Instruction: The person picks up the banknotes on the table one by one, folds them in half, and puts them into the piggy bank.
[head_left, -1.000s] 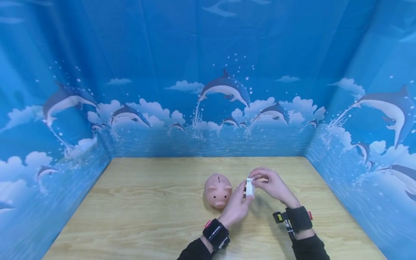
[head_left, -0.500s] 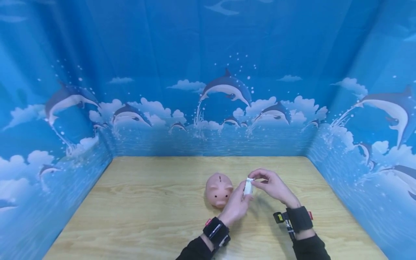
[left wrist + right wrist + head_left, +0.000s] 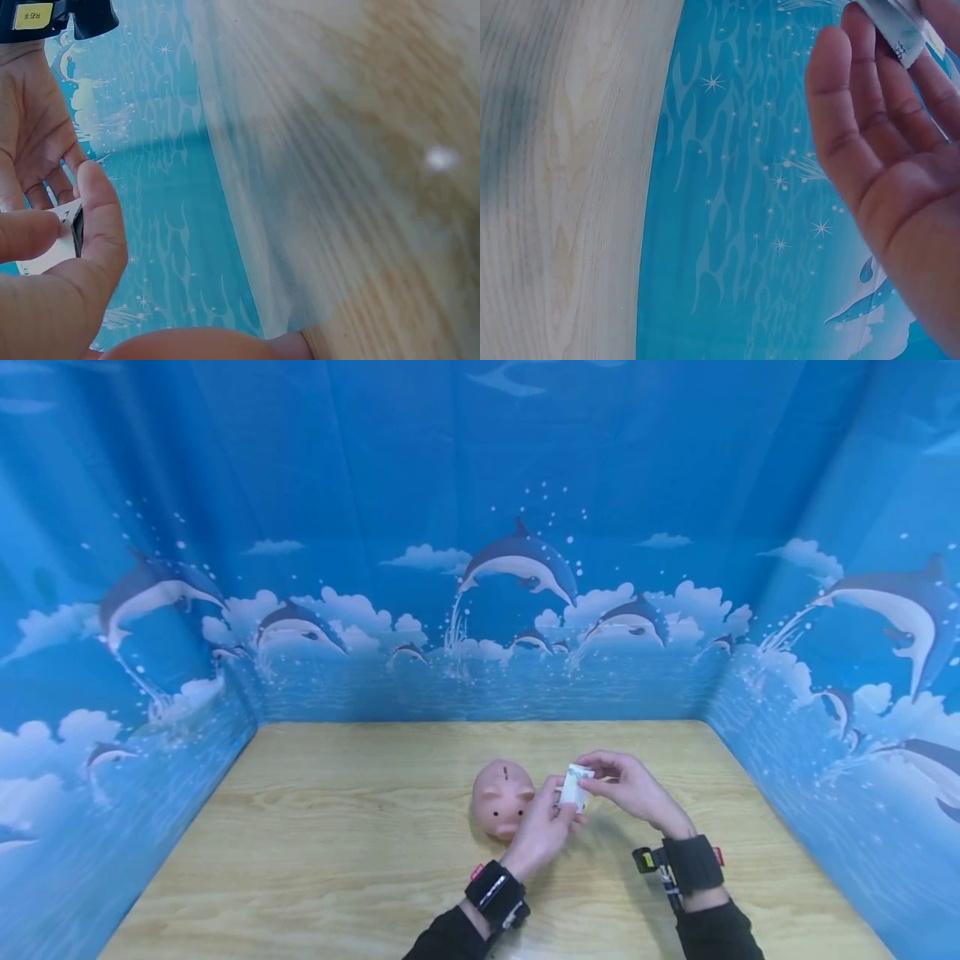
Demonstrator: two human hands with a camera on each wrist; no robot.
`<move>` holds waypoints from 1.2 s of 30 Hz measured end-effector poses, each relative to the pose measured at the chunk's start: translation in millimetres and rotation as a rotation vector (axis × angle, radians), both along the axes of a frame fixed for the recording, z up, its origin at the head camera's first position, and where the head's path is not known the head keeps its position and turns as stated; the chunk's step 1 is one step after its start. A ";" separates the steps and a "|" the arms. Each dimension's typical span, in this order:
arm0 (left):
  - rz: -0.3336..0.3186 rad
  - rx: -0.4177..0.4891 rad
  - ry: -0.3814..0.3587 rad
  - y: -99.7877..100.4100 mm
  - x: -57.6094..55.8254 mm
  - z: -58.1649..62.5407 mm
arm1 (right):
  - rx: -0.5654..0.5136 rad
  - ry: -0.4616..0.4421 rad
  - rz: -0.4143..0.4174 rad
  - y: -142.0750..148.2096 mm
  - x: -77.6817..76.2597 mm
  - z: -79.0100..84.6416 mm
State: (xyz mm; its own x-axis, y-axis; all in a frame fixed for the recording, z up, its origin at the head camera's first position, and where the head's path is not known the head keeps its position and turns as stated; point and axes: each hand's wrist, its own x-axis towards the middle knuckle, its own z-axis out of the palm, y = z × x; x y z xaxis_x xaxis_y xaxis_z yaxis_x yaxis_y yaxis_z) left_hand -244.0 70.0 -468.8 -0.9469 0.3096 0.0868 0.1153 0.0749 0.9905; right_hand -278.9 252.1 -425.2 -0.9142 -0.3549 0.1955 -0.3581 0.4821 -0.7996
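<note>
A small flat white packet (image 3: 576, 790) with faint printing is held between both hands above the table. My left hand (image 3: 542, 831) grips its lower part, thumb on the face. At its upper right edge, my right hand (image 3: 636, 789) pinches it with thumb and fingertips. In the left wrist view the packet (image 3: 54, 259) shows a dark edge beside the forefinger. A printed grey-green end of the packet (image 3: 897, 34) shows in the right wrist view; its exact kind is unclear. Just left of my left hand stands a pink piggy bank (image 3: 501, 797), slot on top, partly covered by that hand.
The wooden table (image 3: 337, 827) extends around the hands, with bare wood at left. A blue dolphin-print curtain (image 3: 480, 685) encloses its back and both sides. Black straps with small devices sit on both wrists.
The packet has turned so its wide printed face shows more to the head camera, where earlier it looked narrow. Both hands keep hold, shifting only slightly. The piggy bank stays put.
</note>
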 end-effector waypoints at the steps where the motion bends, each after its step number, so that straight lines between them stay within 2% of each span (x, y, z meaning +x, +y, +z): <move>1: 0.000 0.019 -0.002 0.2 -0.1 -0.1 | 0.014 0.002 -0.006 0.0 0.1 -0.1; 5: 0.002 0.072 -0.008 0.7 -0.6 0.0 | 0.034 -0.008 -0.022 0.8 -0.5 -1.1; 14: 0.008 0.089 -0.009 0.3 -1.5 -1.2 | 0.009 -0.062 -0.038 1.4 0.4 -0.4; 19: 0.023 0.055 -0.006 -0.5 -1.8 -1.3 | -0.007 -0.072 -0.030 0.7 0.0 0.2; 25: 0.046 -0.027 0.012 -1.6 0.0 0.7 | -0.015 -0.063 -0.051 1.3 -0.3 1.4; 28: 0.054 -0.095 0.057 -1.9 1.3 1.9 | -0.014 -0.061 -0.082 2.1 0.0 2.4; 33: 0.074 -0.240 0.194 -1.7 3.8 3.4 | -0.026 -0.065 -0.125 3.0 1.1 4.7; 36: 0.087 -0.283 0.252 -1.5 4.5 4.4 | -0.033 -0.066 -0.144 2.2 2.8 7.3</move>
State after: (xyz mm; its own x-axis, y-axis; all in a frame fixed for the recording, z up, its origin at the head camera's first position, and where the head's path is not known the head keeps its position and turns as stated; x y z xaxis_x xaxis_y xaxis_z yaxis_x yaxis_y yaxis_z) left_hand -239.5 68.5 -464.4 -0.9305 0.2742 0.2429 0.3338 0.3616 0.8705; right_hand -276.1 254.3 -417.9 -0.9664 -0.2134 0.1430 -0.2335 0.4975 -0.8354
